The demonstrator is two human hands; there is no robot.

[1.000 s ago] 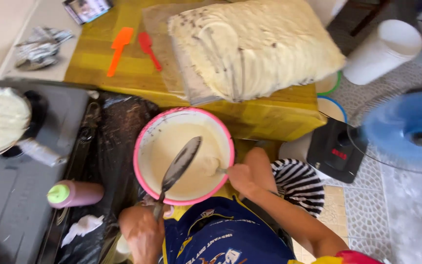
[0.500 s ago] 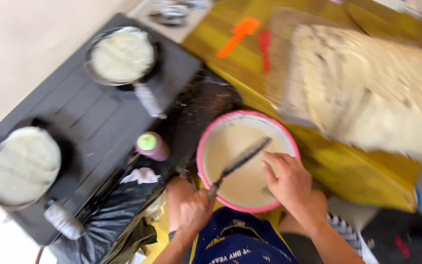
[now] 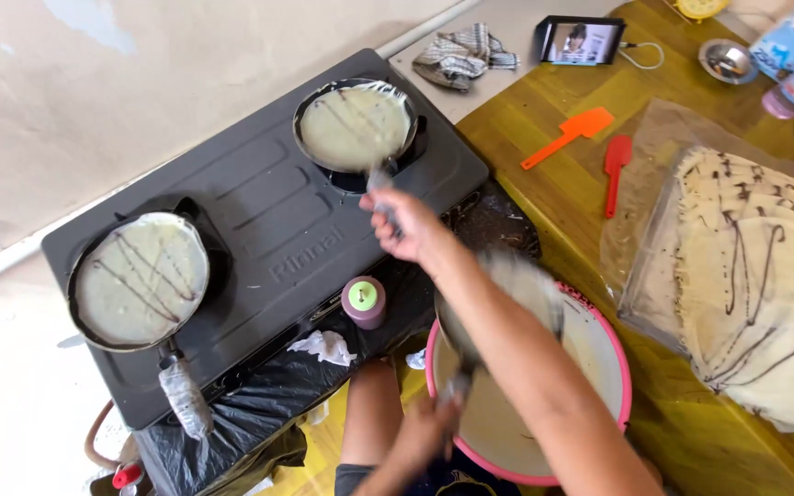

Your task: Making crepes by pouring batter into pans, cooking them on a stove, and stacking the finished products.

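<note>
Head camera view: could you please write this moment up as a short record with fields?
Setting: two-burner stove beside a yellow table
Right hand: grips the handle of the far pan, which holds a pale crepe with dark drizzle
Left hand: holds a ladle, blurred, over the pink-rimmed batter bowl
Near pan: on the left burner, similar drizzled crepe
Stack: finished crepes on clear plastic, at right
Nearby: orange spatula, red spatula, pink bottle
</note>
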